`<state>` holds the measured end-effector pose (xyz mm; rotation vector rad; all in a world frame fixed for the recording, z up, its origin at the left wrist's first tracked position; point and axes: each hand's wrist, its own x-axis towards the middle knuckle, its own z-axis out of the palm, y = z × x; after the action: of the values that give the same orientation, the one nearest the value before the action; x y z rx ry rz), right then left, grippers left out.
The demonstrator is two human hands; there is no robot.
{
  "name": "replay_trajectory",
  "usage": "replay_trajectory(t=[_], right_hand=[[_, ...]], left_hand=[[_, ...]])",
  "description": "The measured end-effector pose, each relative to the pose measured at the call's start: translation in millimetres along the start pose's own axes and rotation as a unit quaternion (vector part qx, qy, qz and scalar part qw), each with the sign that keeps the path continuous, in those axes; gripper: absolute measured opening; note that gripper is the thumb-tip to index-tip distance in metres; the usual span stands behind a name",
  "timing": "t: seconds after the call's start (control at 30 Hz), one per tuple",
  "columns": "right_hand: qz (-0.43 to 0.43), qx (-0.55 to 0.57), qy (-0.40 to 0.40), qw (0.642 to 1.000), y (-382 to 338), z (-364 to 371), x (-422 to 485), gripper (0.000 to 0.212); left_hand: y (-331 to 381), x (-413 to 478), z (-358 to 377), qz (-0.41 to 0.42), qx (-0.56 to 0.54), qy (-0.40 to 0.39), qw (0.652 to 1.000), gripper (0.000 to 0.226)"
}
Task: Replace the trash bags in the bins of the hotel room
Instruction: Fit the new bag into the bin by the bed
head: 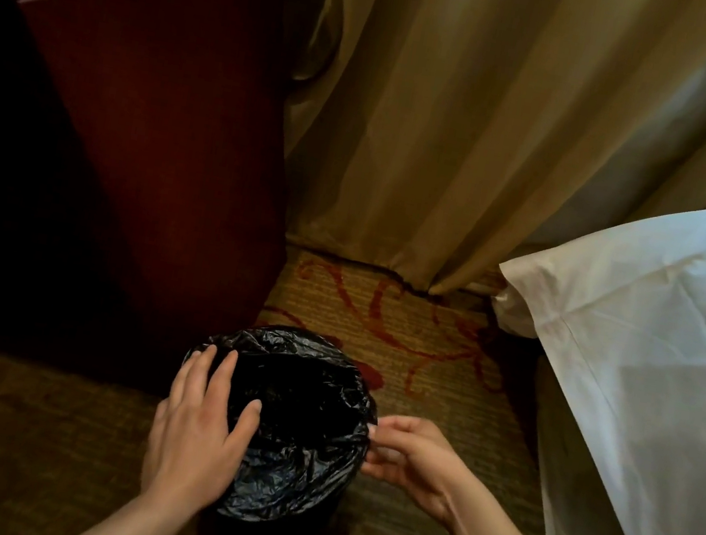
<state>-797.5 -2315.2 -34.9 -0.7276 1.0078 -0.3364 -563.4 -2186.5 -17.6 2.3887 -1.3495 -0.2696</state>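
Trash bag, black and crinkled, lines the small bin at 6 o'clock on the carpet. Around it, biggest first: a gold curtain fills 12 to 2 o'clock, a dark red cabinet stands at 10 o'clock, and white bedding hangs in at 3 o'clock. The bag's mouth is folded out over the rim and its body sags into the bin.

The left hand lies spread wide at the rim's 9 o'clock, fingers straight on the plastic, gripping nothing. The right hand, at the rim's 3 o'clock, is narrowed, fingers and thumb pinching the bag's edge, though blur softens this.

The step looks like seating the liner. To do it well, I judge, the left hand should press as an anchor while the right draws the slack down evenly around the rim, gently, since thin film tears. Then push the bottom flat so that no trapped air lifts it.
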Motion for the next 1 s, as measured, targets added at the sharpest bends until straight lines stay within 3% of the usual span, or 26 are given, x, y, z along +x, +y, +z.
replay_trajectory(t=[0.1, 0.2, 0.37, 0.5, 0.63, 0.8, 0.9, 1.0], right_hand=[[-0.050, -0.102, 0.077, 0.991, 0, 10, -1, 0.008], [-0.067, -0.107, 0.099, 0.987, 0, 12, 1, 0.010], [0.065, 0.095, -0.012, 0.993, 8, 0, 11, 0.017], [0.081, 0.108, -0.065, 0.989, 13, -6, 16, 0.012], [0.038, -0.044, 0.023, 0.998, 11, -13, 11, 0.012], [-0.073, -0.068, 0.100, 0.990, -12, -15, 4, 0.024], [-0.221, -0.251, 0.158, 0.929, -31, 7, 2, 0.026], [-0.332, -0.491, 0.121, 0.796, -48, 37, 9, 0.054]], left_hand=[[0, 0, 0, 0.002, -0.001, -0.001, 1.000, 0.067], [0, 0, 0, 0.004, 0.001, -0.002, 1.000, 0.066], [0, -1, 0, 0.006, -0.013, 0.003, 1.000, 0.066], [-5, -1, -3, 0.020, -0.002, -0.011, 1.000, 0.073], [-7, -6, -5, 0.043, 0.052, -0.016, 0.998, 0.087], [3, -14, -18, 0.157, 0.091, 0.010, 0.983, 0.063], [10, -22, -23, 0.227, 0.070, -0.039, 0.971, 0.069], [25, -35, -31, 0.252, 0.086, -0.111, 0.957, 0.080]])
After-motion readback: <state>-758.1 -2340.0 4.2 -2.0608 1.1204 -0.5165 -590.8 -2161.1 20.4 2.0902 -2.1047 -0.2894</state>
